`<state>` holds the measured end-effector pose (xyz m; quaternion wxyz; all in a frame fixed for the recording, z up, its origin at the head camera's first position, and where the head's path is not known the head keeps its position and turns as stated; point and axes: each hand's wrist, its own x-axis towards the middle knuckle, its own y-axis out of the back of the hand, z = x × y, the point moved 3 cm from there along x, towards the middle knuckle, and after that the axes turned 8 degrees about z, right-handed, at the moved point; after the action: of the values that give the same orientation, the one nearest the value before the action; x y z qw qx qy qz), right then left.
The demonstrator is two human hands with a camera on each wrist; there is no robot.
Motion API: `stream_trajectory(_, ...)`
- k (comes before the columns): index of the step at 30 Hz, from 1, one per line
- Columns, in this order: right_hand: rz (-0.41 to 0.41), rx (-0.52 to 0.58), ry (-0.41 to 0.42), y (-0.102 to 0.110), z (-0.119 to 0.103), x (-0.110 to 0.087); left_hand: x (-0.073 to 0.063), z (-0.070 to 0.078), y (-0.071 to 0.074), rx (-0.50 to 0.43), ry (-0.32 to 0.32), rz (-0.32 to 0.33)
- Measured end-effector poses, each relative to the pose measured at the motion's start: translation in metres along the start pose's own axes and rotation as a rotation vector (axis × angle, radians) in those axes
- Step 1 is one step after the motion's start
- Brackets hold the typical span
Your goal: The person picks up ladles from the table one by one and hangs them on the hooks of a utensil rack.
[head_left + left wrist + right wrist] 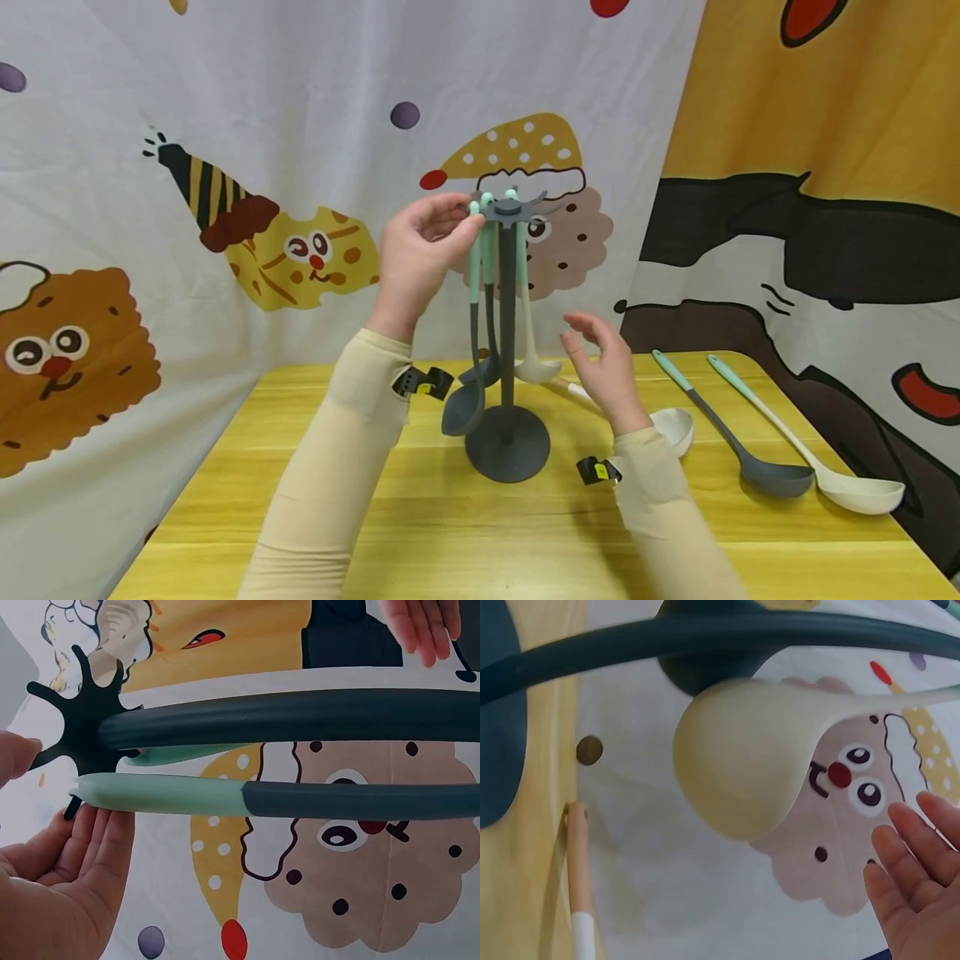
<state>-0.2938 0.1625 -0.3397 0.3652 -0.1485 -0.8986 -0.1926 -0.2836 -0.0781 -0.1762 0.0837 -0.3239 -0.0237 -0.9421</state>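
A dark grey utensil rack (pixel 507 333) stands on the table, its round top fanned with hooked arms. Up at that top, my left hand (pixel 423 242) holds it, thumb against one arm and fingertips behind the mint handle (pixel 165 793) of a hanging dark ladle (pixel 463 408). Another dark ladle (pixel 489 371) hangs behind that one. A cream ladle (pixel 742 761) with a mint handle hangs on the rack's right side. My right hand (pixel 606 375) is in the air right of the rack, holding nothing, with fingers apart and loosely bent.
On the wooden table (pixel 465 533), right of the rack, lie a cream ladle (pixel 675 429) partly behind my right arm, a dark ladle (pixel 776 479) and another cream ladle (pixel 858 493), both with mint handles. A printed cartoon curtain (pixel 322 125) hangs behind the table.
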Motion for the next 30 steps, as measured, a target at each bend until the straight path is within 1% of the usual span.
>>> stream_trajectory(2,-0.012,-0.023,-0.015,0.002,0.004,-0.001,0.000,0.000,0.000,-0.001,-0.002,-0.004)
stream_trajectory(6,-0.065,-0.079,-0.063,0.006,0.010,-0.001,0.000,-0.001,0.000,-0.002,0.000,-0.002)
stream_trajectory(12,-0.187,-0.160,-0.157,0.008,0.021,0.000,0.000,-0.002,0.000,0.002,0.007,0.003)
stream_trajectory(17,-0.301,-0.182,-0.203,0.005,0.030,0.004,-0.001,-0.002,0.000,-0.001,0.001,0.008)
stream_trajectory(20,-0.347,-0.192,-0.223,0.003,0.037,0.006,-0.002,-0.002,0.000,-0.007,-0.002,0.011)
stream_trajectory(25,-0.441,-0.202,-0.317,-0.005,0.050,0.011,-0.002,-0.003,0.000,-0.014,-0.005,0.012)
stream_trajectory(28,-0.507,-0.236,-0.355,-0.009,0.058,0.015,-0.002,-0.003,0.000,-0.018,-0.006,0.012)
stream_trajectory(30,-0.536,-0.276,-0.369,-0.011,0.062,0.018,-0.002,-0.004,0.000,-0.023,-0.007,0.012)
